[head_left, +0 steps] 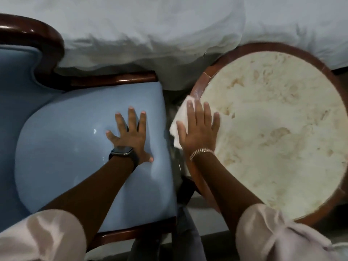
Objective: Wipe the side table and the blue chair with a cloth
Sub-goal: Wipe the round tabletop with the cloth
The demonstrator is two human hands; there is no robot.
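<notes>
Right hand presses cloth flat on side table rim.

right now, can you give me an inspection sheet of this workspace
surface: round side table, pale mottled top, reddish-brown rim; nothing on it but the cloth and hand
job's things: white cloth on the table's left edge, partly overhanging; blue chair seat beside the table
clutter: nothing seen
hands: right hand flat on the cloth, fingers spread; left hand flat on the chair seat, holding nothing
cables: nothing seen
surroundings: white bedding behind both; watch on left wrist, bracelet on right
</notes>
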